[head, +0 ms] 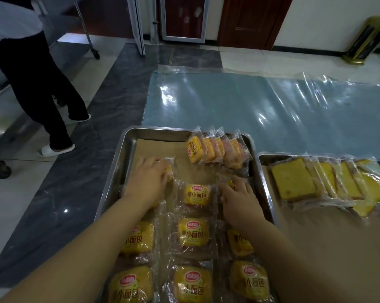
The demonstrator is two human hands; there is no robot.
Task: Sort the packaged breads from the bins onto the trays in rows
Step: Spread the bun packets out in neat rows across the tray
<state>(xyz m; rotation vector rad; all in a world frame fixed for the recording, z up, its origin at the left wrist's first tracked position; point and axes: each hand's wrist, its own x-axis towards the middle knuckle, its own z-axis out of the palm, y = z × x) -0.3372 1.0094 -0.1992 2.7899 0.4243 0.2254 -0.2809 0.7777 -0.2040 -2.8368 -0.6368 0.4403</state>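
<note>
Breads (192, 231) lie flat in three rows on the tray (128, 149), labels up, tops toward the far edge. The left hand (149, 178) curls its fingers over a pack (169, 169) at the left row's far end. The right hand (239, 197) covers another, and I cannot tell its grip. Others (215, 147) stand on edge in the far right corner.

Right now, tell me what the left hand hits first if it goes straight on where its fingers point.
Beyond the pack it holds, the left hand would cross bare paper and probably meet the leaning packs at the tray's far right first, though depth is unclear.
</note>
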